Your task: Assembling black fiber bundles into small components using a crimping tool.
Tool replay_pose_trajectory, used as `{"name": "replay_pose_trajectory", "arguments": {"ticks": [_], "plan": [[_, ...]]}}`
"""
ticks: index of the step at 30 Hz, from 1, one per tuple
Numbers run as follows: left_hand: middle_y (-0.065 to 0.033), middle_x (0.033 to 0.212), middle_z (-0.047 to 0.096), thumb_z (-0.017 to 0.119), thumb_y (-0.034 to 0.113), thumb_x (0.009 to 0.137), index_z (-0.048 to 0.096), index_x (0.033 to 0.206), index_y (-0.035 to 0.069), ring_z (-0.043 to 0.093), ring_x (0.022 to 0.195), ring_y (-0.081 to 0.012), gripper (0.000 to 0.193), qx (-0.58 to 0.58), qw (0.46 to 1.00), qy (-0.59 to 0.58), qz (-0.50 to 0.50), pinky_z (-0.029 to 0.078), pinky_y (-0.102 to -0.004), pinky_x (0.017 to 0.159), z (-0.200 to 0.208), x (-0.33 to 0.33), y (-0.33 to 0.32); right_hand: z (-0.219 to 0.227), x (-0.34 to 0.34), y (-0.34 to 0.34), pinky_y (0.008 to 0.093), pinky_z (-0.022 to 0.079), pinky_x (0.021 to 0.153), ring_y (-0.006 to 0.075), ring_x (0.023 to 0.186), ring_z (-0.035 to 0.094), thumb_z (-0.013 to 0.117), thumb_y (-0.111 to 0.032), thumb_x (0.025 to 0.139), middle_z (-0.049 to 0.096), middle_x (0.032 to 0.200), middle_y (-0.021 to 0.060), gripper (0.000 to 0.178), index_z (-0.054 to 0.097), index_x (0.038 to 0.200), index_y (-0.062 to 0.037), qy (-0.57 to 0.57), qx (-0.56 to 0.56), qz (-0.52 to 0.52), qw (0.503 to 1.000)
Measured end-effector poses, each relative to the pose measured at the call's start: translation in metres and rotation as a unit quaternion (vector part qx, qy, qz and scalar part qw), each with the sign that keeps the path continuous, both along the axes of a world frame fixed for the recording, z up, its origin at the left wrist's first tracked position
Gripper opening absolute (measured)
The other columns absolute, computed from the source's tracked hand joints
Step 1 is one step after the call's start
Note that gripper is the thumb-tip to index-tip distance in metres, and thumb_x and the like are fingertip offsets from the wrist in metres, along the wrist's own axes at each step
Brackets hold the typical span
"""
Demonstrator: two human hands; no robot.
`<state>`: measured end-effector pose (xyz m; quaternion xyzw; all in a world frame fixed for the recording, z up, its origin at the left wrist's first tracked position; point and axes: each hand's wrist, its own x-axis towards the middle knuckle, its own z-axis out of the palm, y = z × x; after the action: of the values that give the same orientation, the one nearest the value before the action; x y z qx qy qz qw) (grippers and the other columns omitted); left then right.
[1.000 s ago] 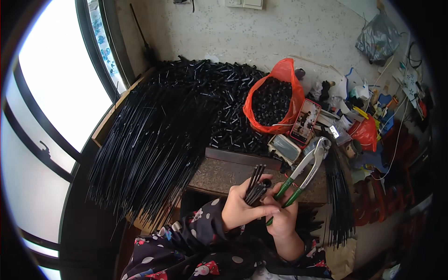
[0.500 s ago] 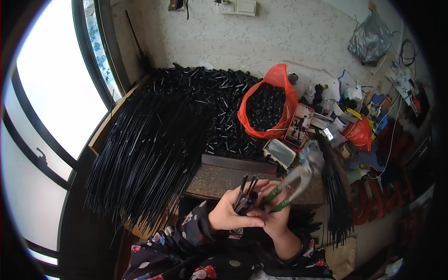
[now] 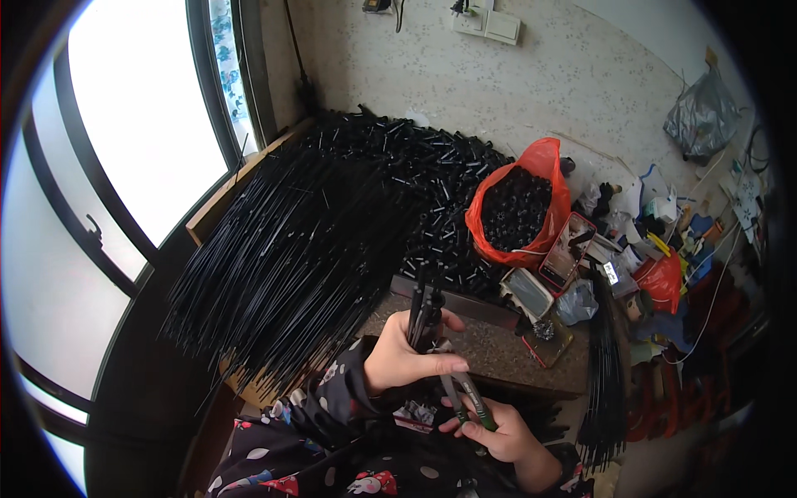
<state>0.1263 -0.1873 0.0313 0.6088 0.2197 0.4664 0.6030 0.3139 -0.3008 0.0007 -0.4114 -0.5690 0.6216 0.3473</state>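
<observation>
Pliers (image 3: 475,398), long axis diagonal, head apparently up-left.

Window (image 3: 149,100): bright, dark-framed, at left
Wall (image 3: 365,75): pale, speckled, white switch (image 3: 502,28) high up
Hanging bag (image 3: 704,116): grey plastic, far right
Phone (image 3: 568,253): red-edged, beside a pale-rimmed box (image 3: 529,292)
Clear bag (image 3: 578,302): crumpled, near the phone

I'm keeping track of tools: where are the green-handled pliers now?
In the head view, the green-handled pliers are below and right of centre, handles in the right hand, head by the left hand, which holds black rods.
</observation>
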Motion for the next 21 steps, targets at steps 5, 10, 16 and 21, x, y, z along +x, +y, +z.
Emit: {"name": "replay_pose_trajectory", "arguments": {"ticks": [5,10,16,21], "plan": [[0.0021,0.067,0.055,0.08,0.013,0.063,0.06,0.088,0.0,0.049,0.061,-0.0033,0.035,-0.003,0.999,0.019,0.045,0.037,-0.0175,0.054,0.002,0.001,-0.01,0.013,0.016,0.002,0.0309,0.049,0.07,0.0214,0.074,0.061,0.042,-0.014,0.093,0.059,0.088,0.0174,0.046,0.029,0.134,0.0037,0.133,-0.194,0.092,0.968],[0.0023,0.066,0.054,0.077,0.011,0.064,0.058,0.082,0.001,0.049,0.061,-0.0043,0.028,-0.002,0.998,0.015,0.053,0.038,-0.0189,0.055,-0.013,0.01,-0.005,0.017,0.016,-0.004,0.0258,0.047,0.059,0.0146,0.062,0.058,0.046,-0.013,0.091,0.058,0.075,0.0087,0.029,0.045,0.115,0.0032,-0.065,-0.146,0.018,0.987],[0.0017,0.073,0.054,0.078,0.01,0.062,0.057,0.081,0.002,0.048,0.066,-0.0041,0.029,0.009,0.999,0.012,0.03,0.039,-0.0195,0.058,-0.007,0.007,-0.002,0.003,-0.002,-0.01,0.0232,0.047,0.053,0.0103,0.054,0.057,0.051,-0.009,0.087,0.057,0.064,0.0036,0.025,0.05,0.109,0.0028,-0.24,0.07,-0.104,0.963],[0.0043,0.068,0.048,0.077,0.007,0.063,0.053,0.082,0.005,0.042,0.061,-0.0016,0.031,0.022,0.996,-0.061,0.057,0.034,-0.0175,0.053,0.009,0.005,-0.009,-0.004,-0.008,0.0,0.0238,0.047,0.054,0.0107,0.054,0.056,0.051,-0.008,0.087,0.058,0.066,0.005,0.035,0.046,0.119,0.0032,-0.176,0.249,-0.115,0.945]]}}
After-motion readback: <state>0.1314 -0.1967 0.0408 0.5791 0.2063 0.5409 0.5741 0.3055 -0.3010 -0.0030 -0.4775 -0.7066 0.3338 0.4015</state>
